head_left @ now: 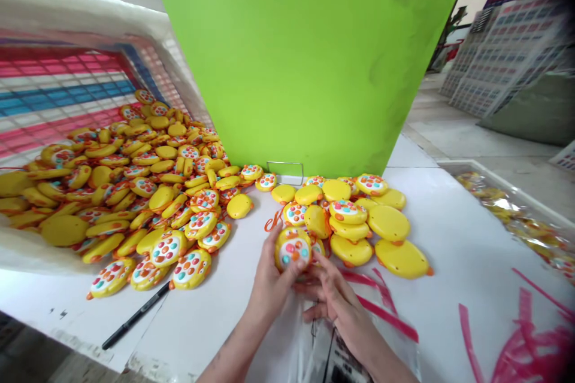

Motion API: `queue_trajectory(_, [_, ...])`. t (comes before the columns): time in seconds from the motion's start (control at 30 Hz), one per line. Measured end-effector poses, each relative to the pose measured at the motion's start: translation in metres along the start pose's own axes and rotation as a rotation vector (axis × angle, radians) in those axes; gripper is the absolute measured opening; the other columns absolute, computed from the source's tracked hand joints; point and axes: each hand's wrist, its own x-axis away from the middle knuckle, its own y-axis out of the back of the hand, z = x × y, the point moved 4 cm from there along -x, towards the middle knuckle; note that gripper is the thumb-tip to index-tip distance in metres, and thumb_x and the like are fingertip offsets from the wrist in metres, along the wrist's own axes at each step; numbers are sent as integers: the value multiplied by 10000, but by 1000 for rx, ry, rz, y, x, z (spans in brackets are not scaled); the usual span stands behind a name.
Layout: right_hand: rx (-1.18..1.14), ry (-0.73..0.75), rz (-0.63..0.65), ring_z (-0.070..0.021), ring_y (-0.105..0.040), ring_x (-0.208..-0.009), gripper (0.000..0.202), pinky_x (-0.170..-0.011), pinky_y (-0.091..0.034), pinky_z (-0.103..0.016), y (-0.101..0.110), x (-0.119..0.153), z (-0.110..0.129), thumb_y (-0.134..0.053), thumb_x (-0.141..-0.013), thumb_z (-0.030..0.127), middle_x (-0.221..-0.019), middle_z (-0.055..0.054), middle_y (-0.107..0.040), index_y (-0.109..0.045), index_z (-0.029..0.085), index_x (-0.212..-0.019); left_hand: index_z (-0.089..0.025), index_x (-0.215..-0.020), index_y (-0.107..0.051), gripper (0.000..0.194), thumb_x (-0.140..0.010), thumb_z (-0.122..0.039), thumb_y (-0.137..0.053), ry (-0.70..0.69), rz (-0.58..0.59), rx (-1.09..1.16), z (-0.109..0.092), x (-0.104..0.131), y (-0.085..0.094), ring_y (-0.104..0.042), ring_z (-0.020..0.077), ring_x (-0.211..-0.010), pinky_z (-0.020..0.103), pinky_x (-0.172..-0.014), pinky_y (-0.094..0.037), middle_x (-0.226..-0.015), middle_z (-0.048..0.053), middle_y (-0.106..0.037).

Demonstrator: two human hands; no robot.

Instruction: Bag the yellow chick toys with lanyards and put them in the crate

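My left hand (pixel 274 281) is closed around a yellow toy (pixel 293 246), its white face dotted with coloured buttons and turned up. Beside it, my right hand (pixel 335 293) has its fingers apart and slightly curled, with the fingertips close to the toy's lower right edge; whether they touch it is unclear. Under the right hand lie clear plastic bags (pixel 359 311) with black print and a pink strip. Just beyond both hands is a group of similar yellow toys (pixel 389 222), some showing plain backs. An orange cord (pixel 273 222) lies by the left fingertips.
A large heap of toys (pixel 162 197) spills from a lined basket (pixel 90 3) on the left. A black pen (pixel 135 317) lies front left. A green board (pixel 296 60) stands behind. At right are pink strips (pixel 525 335) and a tray (pixel 476 167) of bagged toys.
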Motion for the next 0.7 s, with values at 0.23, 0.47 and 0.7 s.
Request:
queue_trajectory(0.23, [-5,6,6,-261,-636,-1006,660,-746,-554,-415,0,-5,-7,-559,-823,610,-1389,-140,-478,-406,315,-1394,-269,-1436,-303,545,-925,-312,-487,-323,220,-287,-8,-79,4,-552,226,-1191,339,-873,-536,-1400,118,-483])
queue_trajectory(0.47, [76,-45,59,-255,-648,-964,667,-784,-539,-400,-2,-6,-6,-556,-772,685,-1226,-149,-608,-565,227,-1257,-122,-1337,-452,526,-827,-3,-397,-392,103,-1048,31,-216,36,-430,247,-1310,408,-1069,-375,-1395,163,-483])
queue_trajectory(0.7, [117,-56,88,-225,-656,-881,653,-743,-530,-353,-4,-10,-3,-532,-782,692,-1128,-151,-651,-625,170,-1163,-134,-1292,-497,480,-833,-21,-408,-377,119,-1170,59,-234,47,-497,246,-1230,369,-972,-451,-1286,164,-560])
